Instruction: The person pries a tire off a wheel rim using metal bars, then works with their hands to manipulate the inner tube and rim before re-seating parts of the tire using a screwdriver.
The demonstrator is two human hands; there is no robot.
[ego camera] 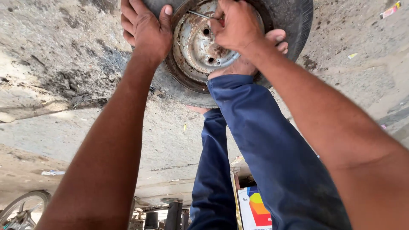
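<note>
A small black tyre [294,21] on a rusty steel rim [198,44] lies flat on the dusty ground. My left hand [145,27] presses down on the tyre's left sidewall with the fingers spread over the rubber. My right hand [234,25] is closed around a thin metal tool [198,14] whose tip rests against the rim's edge. My bare foot [249,64] stands on the near side of the tyre, and my legs in blue trousers [264,157] run down the middle of the view.
Rough concrete ground [64,127] with dark oil stains [76,85] and scraps of litter [390,10] surrounds the tyre. A bicycle wheel [23,208] shows at the lower left. A colourful box [255,208] and dark metal parts [170,215] sit along the bottom edge.
</note>
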